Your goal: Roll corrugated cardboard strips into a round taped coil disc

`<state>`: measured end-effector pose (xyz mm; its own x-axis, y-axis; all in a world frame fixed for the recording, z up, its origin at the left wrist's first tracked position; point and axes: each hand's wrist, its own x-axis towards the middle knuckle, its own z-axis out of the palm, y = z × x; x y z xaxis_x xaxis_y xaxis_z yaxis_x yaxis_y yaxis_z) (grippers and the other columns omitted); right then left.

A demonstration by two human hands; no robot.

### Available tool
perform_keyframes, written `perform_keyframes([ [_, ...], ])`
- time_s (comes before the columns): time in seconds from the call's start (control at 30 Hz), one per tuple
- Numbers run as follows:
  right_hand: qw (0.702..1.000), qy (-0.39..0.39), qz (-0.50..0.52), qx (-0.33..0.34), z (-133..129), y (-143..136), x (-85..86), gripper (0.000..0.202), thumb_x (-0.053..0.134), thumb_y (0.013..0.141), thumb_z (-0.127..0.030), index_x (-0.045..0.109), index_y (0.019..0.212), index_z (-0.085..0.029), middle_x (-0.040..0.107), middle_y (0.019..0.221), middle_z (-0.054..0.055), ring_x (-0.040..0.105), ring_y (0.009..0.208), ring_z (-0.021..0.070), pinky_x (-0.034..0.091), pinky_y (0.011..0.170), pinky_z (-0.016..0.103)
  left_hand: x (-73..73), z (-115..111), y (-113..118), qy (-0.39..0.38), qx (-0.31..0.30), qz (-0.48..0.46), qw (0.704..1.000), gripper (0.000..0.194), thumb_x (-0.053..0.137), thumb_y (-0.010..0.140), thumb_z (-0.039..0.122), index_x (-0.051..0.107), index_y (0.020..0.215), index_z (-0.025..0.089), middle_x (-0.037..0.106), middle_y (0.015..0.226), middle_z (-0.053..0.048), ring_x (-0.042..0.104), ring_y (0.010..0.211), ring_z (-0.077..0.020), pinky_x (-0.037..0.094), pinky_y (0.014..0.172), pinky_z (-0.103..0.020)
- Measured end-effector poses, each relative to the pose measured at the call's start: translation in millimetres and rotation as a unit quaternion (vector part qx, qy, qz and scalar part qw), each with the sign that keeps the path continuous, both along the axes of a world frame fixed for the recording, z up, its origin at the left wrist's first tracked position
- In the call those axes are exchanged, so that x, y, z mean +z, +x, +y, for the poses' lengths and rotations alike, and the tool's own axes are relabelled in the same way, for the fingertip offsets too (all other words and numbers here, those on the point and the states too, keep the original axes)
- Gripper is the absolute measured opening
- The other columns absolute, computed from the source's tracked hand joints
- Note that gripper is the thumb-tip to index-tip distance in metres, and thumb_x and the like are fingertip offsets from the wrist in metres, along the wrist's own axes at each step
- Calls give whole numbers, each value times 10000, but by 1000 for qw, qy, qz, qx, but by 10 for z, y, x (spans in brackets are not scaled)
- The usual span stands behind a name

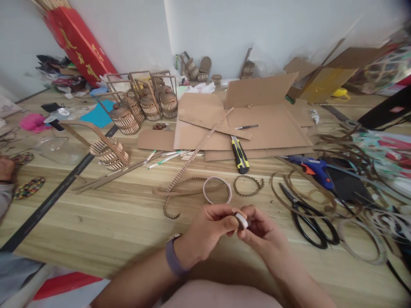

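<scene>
My left hand (205, 231) and my right hand (265, 235) meet low in the centre, above the wooden table. Between their fingertips both pinch a small curled strip (241, 221), white on its face and brown at its edge. Just beyond my hands lies a pale ring (217, 202), with a dark braided ring (248, 194) to its right. A long ribbed strip (199, 149) runs diagonally behind them. Black scissors (310, 222) rest right of my right hand.
Cardboard sheets (269, 128) with a yellow-black cutter (240, 156) lie ahead. Small lidded baskets (150, 105) stand back left, an open basket (111, 152) nearer. A blue glue gun (316, 169) and coiled strips lie right. Another person's hand (5, 169) is at the left edge.
</scene>
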<state>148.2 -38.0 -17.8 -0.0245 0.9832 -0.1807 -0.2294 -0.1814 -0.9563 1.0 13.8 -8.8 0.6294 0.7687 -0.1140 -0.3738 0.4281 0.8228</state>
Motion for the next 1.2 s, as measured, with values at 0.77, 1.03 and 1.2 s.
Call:
perform_keyframes([
  [0.77, 801, 346, -487, -42, -13, 249, 429, 97, 574, 938, -218, 655, 980, -251, 689, 759, -6, 677, 654, 120, 536, 567, 194, -44, 30, 2, -34, -35, 46, 998, 551, 823, 608, 640, 647, 713, 128, 537, 645, 24, 384, 542, -68, 273, 556, -254],
  [1.03, 755, 361, -544, -60, -23, 133, 432, 127, 533, 958, -207, 651, 914, -225, 708, 755, 6, 677, 628, 116, 528, 571, 208, -53, 31, 6, -48, -4, 63, 997, 533, 832, 603, 615, 654, 723, 127, 534, 639, 25, 382, 549, -70, 254, 554, -259],
  [1.2, 720, 375, -580, -64, -56, 112, 386, 151, 503, 985, -234, 648, 949, -214, 736, 789, 18, 713, 694, 131, 546, 639, 228, -63, 24, 23, -64, 9, 63, 996, 502, 840, 607, 582, 661, 742, 133, 571, 702, 12, 383, 563, -67, 260, 551, -251],
])
